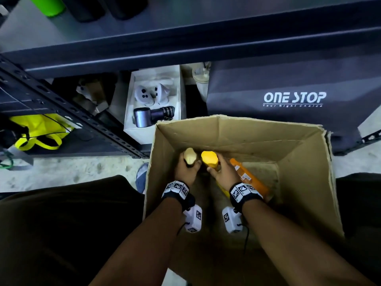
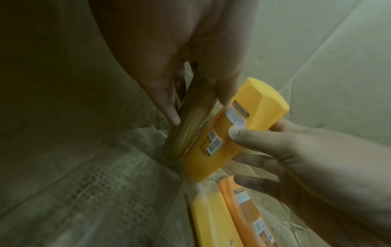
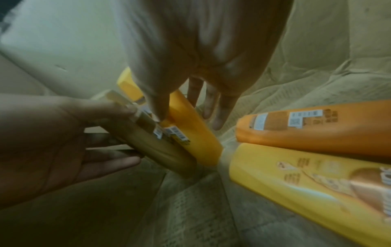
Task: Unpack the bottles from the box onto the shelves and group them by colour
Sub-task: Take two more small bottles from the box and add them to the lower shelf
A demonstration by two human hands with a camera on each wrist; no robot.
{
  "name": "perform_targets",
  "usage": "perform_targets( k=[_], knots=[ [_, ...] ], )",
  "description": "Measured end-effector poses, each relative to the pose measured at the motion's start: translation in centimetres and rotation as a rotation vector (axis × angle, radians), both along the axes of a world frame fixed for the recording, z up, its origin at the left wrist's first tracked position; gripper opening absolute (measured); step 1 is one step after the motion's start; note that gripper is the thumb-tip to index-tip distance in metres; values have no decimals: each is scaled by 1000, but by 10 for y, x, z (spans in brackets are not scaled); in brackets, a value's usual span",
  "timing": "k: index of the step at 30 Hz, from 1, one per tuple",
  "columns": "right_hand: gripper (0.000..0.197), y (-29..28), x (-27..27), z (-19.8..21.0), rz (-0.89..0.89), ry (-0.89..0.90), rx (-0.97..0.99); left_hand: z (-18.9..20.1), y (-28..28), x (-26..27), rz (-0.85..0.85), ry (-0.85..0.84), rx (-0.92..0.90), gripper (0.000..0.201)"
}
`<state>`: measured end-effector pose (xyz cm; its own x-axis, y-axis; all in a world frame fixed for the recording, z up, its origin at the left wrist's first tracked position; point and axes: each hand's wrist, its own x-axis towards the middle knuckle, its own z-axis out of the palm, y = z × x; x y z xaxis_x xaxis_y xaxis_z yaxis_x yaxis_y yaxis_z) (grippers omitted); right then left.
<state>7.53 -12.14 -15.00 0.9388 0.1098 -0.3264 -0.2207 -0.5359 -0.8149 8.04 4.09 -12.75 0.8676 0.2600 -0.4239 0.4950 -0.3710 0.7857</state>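
Both forearms are stretched down into the cardboard box (image 1: 305, 162), which sits on the floor in front of the dark shelf (image 1: 185, 38). Each wrist is strapped with a marker-covered band. Two bottles are being taken at once, probably so that one reach serves for both.

A tan bottle (image 1: 189, 156) with a pale cap is gripped by the left hand (image 1: 186, 172): in the right wrist view its thumb (image 3: 110, 107) is laid along the neck by the cap and the fingers are curled under the body, so the hand is closed round it. A yellow bottle (image 1: 209, 158) is held by the right hand (image 1: 221, 174); in the left wrist view the thumb (image 2: 249, 135) is pressed on the label side just below the cap, and the other fingers are wrapped loosely behind. Both bottles are held cap-up and tilted, touching along their sides, near the far left corner of the box.

Two more bottles are left lying flat on the box floor to the right, side by side: an orange bottle (image 3: 317, 128) and a second yellow bottle (image 3: 306, 180). A green bottle (image 1: 47, 5) and dark ones are already stood on the shelf above, so the task is judged partly done.
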Motion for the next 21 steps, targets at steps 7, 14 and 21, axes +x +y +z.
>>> perform_targets(
  k=[7, 14, 21],
  knots=[
    [60, -2, 2, 1, -14, 104, 37, -9, -12, -6, 87, -47, -1, 69],
    [55, -15, -1, 24, -71, 95, 146, 12, -19, -12, 122, -130, -47, 57],
    [46, -32, -13, 55, -172, 76, 173, 46, -33, -18, 3, -238, -88, 50]
  ],
)
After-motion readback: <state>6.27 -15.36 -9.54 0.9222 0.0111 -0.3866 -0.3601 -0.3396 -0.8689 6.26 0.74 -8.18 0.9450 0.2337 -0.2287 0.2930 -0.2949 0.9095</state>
